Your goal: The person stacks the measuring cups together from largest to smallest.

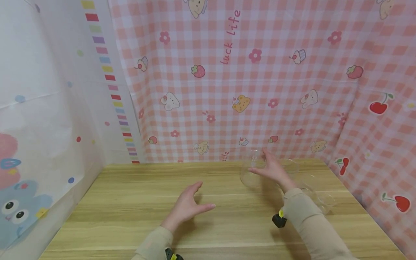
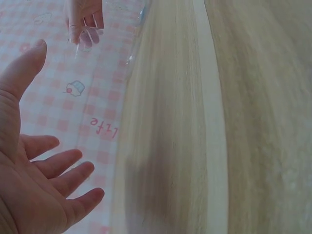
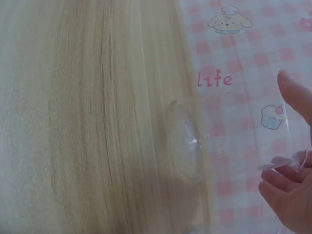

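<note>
A clear glass vessel, possibly a beaker [image 1: 250, 178], stands at the back of the wooden table. My right hand [image 1: 273, 169] is at its upper right side, the thumb in front and the fingers by the rim. In the right wrist view, the glass vessel [image 3: 187, 141] has its rounded base to the left, and the right hand [image 3: 292, 195] lies at its mouth, some fingers seen through the glass. Whether thumb and fingers touch the glass is unclear. My left hand [image 1: 186, 206] hovers left of it, thumb and fingers spread, holding nothing; the left wrist view shows this left hand [image 2: 44, 190] palm up.
More clear glassware [image 1: 320, 198], hard to make out, lies right of the right forearm. The wooden table [image 1: 113, 206] meets a pink checked cloth [image 1: 227, 86] at the back. A white patterned sheet [image 1: 48, 108] hangs on the left.
</note>
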A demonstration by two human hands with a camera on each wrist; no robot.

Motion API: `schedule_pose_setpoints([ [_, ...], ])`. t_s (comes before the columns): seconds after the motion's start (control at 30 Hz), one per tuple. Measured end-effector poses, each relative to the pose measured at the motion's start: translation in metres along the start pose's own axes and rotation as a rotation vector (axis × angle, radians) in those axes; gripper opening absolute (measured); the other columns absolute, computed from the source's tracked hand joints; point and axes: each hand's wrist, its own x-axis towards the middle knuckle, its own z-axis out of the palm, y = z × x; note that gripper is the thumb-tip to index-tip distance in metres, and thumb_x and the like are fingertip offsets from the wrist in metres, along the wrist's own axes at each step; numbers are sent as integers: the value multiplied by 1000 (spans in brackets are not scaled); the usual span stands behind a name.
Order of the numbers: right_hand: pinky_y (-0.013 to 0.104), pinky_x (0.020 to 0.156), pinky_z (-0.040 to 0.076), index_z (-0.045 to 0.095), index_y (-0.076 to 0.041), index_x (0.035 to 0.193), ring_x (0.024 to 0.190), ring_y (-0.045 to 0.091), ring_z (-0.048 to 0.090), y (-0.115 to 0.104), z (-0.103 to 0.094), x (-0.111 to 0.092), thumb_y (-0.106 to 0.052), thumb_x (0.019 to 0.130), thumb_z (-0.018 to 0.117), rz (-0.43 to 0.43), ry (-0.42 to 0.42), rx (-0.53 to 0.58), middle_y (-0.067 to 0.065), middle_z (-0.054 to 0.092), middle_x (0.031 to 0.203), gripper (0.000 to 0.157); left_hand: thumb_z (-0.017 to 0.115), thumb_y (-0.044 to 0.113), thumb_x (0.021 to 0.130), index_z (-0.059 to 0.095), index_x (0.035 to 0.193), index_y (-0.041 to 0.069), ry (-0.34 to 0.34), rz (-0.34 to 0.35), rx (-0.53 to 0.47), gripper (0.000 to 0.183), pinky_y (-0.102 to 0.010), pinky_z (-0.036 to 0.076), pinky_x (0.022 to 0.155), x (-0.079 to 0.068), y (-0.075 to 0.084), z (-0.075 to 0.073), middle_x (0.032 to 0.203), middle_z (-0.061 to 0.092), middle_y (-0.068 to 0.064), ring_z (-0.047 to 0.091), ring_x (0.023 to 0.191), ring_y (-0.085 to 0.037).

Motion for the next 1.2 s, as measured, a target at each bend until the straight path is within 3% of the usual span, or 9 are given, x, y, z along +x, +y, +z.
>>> schedule_pose_setpoints([
  [0.43,59,106,38,19,9,151,127,49,44,-4,3,-2,-31,81,83,56,26,131,35,43,138,102,86,43,74,38,149,0,7,-7,-143,99,-55,41,105,9,3,12,142,50,-21,51,127,-38],
  [0.77,55,100,44,32,14,140,116,45,50,0,10,-3,-29,78,84,43,89,115,31,49,124,92,86,34,76,35,149,-1,1,-29,-311,96,-56,39,107,12,8,22,145,47,-21,46,131,-40],
  [1.2,55,102,42,36,12,135,117,45,49,-3,14,-13,-30,80,82,46,71,170,30,50,126,84,86,27,78,35,150,0,3,-20,-420,92,-53,36,111,19,13,25,147,46,-19,44,133,-36],
])
